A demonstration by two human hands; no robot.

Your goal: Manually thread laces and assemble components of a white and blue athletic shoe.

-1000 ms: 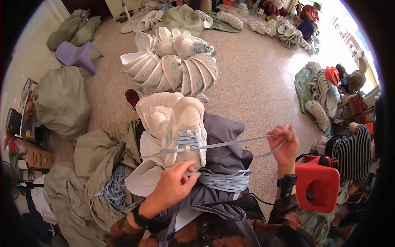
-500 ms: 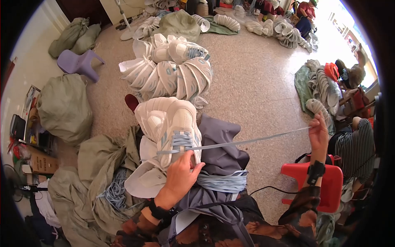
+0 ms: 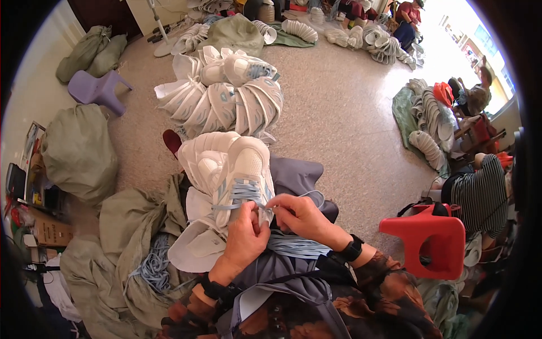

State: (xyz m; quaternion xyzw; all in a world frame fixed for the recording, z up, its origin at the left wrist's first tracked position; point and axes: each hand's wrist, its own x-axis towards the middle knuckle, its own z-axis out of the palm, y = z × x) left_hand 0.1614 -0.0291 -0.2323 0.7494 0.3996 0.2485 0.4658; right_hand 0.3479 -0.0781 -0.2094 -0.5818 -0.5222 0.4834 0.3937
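Observation:
A white shoe upper with pale blue side stripes lies over my lap, on top of more stacked uppers. A light blue shoelace runs in crossed rows through its eyelets. My left hand is closed on the upper, thumb and fingers at the lower end of the lacing. Right beside it my right hand pinches the shoelace at the upper's right edge; a loop of lace curves behind its knuckles. The exact fingertip contact is partly hidden. Under my right hand lies a bundle of blue shoelaces on grey cloth.
A long curved row of nested shoe uppers lies on the floor ahead. Olive sacks and a purple stool stand left. Loose laces rest on cloth. A red stool and a person in a striped top are at right.
My right hand has come in from far right, where it held the lace stretched taut, to the upper beside my left hand. The lace is now slack and looped. The view has shifted slightly.

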